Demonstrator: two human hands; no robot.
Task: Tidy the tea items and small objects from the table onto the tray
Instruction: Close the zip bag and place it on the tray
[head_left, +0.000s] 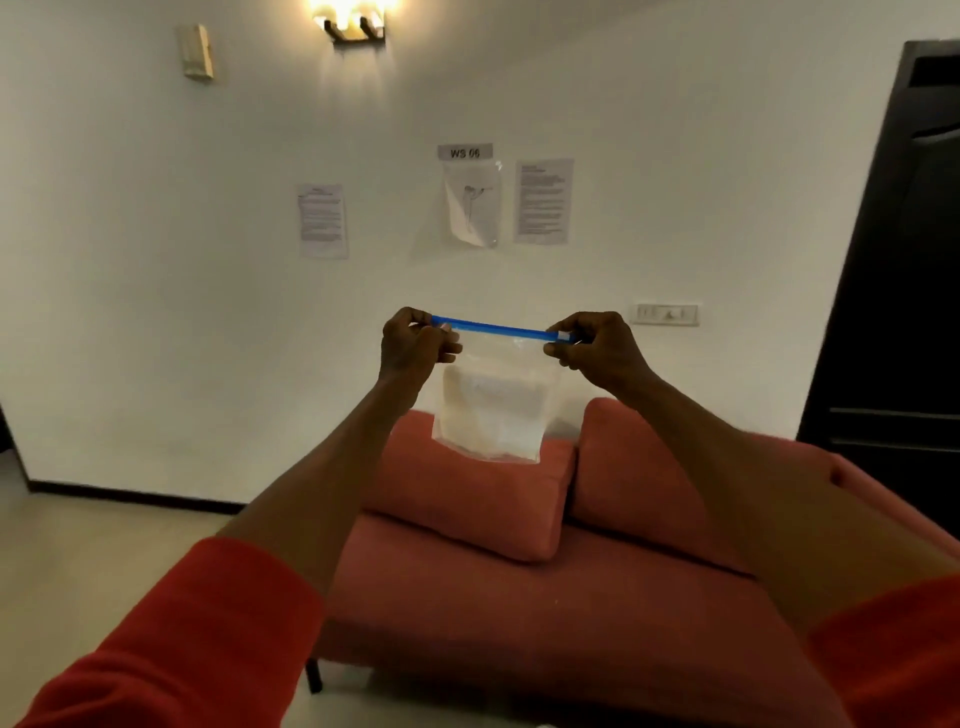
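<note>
A clear zip bag (491, 405) with a blue seal strip (498, 328) is hanging in open air above the red sofa (519, 613), the left hand (413, 343) and right hand (597, 345) pinching its top corners, before a white wall (156, 260) with taped papers (543, 201).

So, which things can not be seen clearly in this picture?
- Head view: the contents of the clear zip bag are blurred; only pale flat shapes show.
- The blue zip strip ends are covered by the left hand and right hand.
- The wall papers: text too small to read.
- Table and tray: outside the frame.
</note>
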